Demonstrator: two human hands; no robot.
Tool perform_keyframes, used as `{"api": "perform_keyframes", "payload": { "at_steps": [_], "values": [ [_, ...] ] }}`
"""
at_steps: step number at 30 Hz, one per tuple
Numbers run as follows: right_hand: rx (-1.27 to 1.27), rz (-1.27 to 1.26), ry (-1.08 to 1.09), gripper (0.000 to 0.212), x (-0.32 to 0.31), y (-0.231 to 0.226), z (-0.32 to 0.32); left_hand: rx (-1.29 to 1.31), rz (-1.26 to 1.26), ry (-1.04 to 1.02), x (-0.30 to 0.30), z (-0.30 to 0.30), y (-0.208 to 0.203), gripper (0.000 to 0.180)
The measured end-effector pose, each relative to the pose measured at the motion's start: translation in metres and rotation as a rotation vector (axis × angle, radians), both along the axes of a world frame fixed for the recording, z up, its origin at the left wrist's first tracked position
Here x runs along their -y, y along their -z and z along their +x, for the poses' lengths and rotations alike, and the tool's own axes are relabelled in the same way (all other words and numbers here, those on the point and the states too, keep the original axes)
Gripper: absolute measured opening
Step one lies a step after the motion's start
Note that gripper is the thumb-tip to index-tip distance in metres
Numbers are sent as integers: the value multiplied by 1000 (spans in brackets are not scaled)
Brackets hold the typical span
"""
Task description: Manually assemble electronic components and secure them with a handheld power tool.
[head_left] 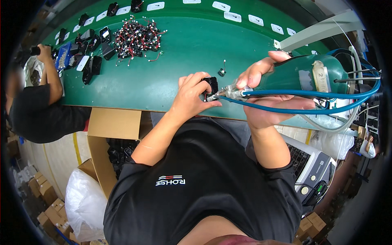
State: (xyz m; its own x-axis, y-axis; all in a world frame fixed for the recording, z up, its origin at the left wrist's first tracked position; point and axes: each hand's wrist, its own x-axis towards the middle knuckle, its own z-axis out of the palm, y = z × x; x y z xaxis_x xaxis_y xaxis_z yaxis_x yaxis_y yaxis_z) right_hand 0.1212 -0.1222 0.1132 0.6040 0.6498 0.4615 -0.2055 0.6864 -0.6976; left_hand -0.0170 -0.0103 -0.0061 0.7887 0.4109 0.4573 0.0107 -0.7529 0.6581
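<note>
My left hand (188, 94) grips a small black plastic housing (211, 83) near the front edge of the green table (179, 49). Around a large green power screwdriver (286, 77) with blue hoses, the fingers of my right hand (261, 113) are wrapped. The tool lies nearly level, its metal nose (222, 93) pointing left at the housing. Whether the tip touches a screw there I cannot tell, as my fingers partly cover the spot. Just beyond the nose sits a small circuit board (221, 72) with a short wire.
A heap of wired parts (136, 38) lies at the far left, beside black housings (93, 67) and a blue bin (63, 58). A co-worker (34, 102) works at left. An open cardboard box (114, 124) stands below the table edge. A metal arm (318, 30) crosses the far right.
</note>
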Motion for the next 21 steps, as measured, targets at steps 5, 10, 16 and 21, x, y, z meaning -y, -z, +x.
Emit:
{"api": "perform_keyframes", "payload": {
  "at_steps": [5,10,16,21],
  "values": [
    [-33,1,5,112,-2,7,-2,12,6,5,-1,2,-1,50],
    [-11,-11,-33,107,-1,10,-1,30,1,6,-1,3,1,52],
    [-18,10,-63,112,-6,-7,13,0,-13,12,-3,0,2,56],
    [177,120,-161,114,6,-63,30,54,-64,16,-2,-2,2,72]
  ]
}}
